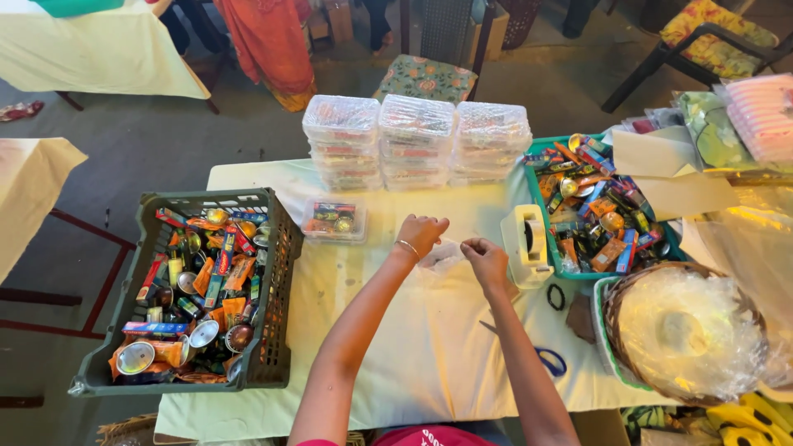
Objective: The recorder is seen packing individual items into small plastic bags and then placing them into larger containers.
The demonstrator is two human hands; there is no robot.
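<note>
My left hand (422, 232) and my right hand (486, 258) meet over the middle of a table covered with a pale cloth (429, 347). Both pinch a small clear plastic piece (440, 254) stretched between them; whether it is a bag or a strip of tape I cannot tell. A white tape dispenser (529, 243) stands just right of my right hand. A small clear box (334, 220) filled with colourful items sits left of my left hand. A thin bracelet circles my left wrist.
A dark crate (277, 272) of small packaged goods sits at the left. A green tray (537, 194) of similar goods is at the right. Stacks of clear filled boxes (415, 140) line the far edge. Blue-handled scissors (547, 359), a wrapped wicker basket (690, 330) and chairs are nearby.
</note>
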